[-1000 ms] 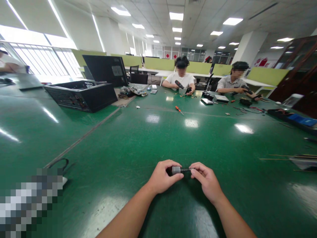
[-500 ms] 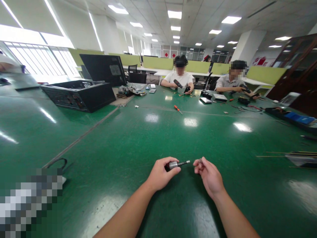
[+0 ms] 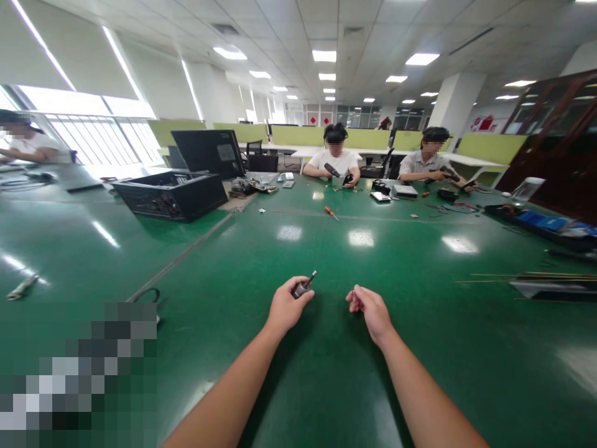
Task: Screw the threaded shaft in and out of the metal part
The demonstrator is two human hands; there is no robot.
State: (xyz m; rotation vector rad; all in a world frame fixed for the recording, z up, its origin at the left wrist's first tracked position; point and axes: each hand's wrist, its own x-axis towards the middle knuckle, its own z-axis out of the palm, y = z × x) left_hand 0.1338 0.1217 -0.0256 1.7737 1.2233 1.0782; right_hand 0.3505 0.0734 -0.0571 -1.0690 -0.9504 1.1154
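My left hand (image 3: pixel 283 305) is closed around a small grey metal cylinder with a thin shaft (image 3: pixel 303 288). The shaft sticks out past the fingers, pointing up and to the right. To the right and apart from it, my right hand (image 3: pixel 370 308) has its fingers curled and the thumb pressed to them. Whatever lies between those fingertips is too small to make out. Both hands are above the green tabletop (image 3: pixel 326 373).
An orange screwdriver (image 3: pixel 331 213) lies ahead. A black computer case (image 3: pixel 172 196) stands at left, near loose parts (image 3: pixel 252 185). Two people (image 3: pixel 333 158) work across the table, another at far left. Thin rods (image 3: pixel 513 275) and a black tray (image 3: pixel 536 221) are at right.
The view has tilted up and shifted. My hands have moved apart, and the cylinder's shaft has swung from pointing right to pointing up and right.
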